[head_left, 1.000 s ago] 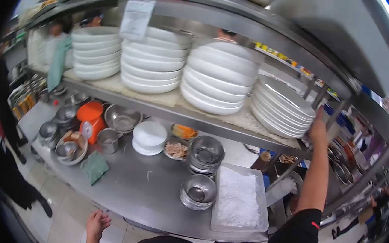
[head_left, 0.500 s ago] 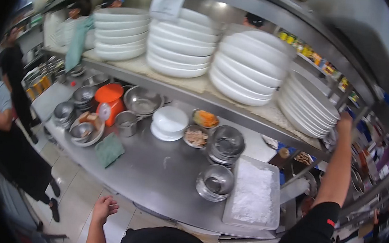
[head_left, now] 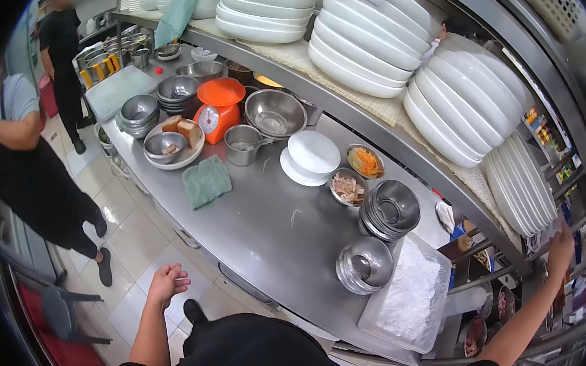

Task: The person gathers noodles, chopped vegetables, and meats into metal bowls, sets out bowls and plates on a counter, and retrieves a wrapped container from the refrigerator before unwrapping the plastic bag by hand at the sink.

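Observation:
My left hand point(head_left: 169, 284) hangs over the floor in front of the steel table point(head_left: 254, 228), its fingers loosely bent and holding nothing. At the far right my right hand point(head_left: 560, 247) is raised to the end of the shelf, right beside a tilted stack of white plates point(head_left: 521, 185). Its fingers are small and partly hidden there, and I cannot tell what they grip. Below that arm, on the table's right end, sits a clear tub of white powder point(head_left: 405, 294). Nested steel bowls point(head_left: 364, 264) stand against the tub's left side.
Tall stacks of white bowls point(head_left: 368, 43) line the shelf. The table holds an orange scale point(head_left: 216, 117), a green cloth point(head_left: 207, 182), white dishes point(head_left: 313, 153), shredded carrot point(head_left: 364, 163) and a steel strainer bowl point(head_left: 274, 115). A person point(head_left: 37, 160) stands at the left near a stool point(head_left: 69, 317).
The view has turned, so the table and shelf sit further right and the left side shows more. My right hand stays beside the plate stack; my left hand still hangs before the table.

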A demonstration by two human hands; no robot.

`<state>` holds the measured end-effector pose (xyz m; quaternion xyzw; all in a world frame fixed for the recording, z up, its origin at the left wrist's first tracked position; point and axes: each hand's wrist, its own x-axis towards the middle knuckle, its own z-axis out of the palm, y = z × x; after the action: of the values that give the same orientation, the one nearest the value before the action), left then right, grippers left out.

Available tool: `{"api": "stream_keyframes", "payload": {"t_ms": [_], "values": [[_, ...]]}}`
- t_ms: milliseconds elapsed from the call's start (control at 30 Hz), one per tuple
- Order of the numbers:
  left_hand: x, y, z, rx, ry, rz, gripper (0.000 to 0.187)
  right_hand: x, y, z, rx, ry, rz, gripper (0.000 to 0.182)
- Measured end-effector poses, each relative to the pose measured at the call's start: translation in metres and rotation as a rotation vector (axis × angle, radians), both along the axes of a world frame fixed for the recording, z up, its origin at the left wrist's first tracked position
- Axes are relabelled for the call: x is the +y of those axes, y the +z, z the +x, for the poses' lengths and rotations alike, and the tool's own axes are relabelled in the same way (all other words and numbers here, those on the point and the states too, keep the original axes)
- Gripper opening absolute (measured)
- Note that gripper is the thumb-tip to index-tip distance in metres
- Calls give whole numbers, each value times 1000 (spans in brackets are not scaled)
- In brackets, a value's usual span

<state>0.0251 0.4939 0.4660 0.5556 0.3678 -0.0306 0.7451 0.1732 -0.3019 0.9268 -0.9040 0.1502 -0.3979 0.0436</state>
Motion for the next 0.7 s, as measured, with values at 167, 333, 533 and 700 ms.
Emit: {"api": "stream_keyframes", "payload": {"t_ms": [167,333,533,700], "values": [[80,-1,15,-36,55,37,38,222,-51,-55,-97,353,458,20],[188,7,2,-69,86,94,40,413,-164,-32,580,827,893,31],[309,84,17,-46,62,340,50,606,-257,28,1058,1032,441,46],[419,139,80,-200,298,461,63,729,-261,77,1173,1210,495,47]]}}
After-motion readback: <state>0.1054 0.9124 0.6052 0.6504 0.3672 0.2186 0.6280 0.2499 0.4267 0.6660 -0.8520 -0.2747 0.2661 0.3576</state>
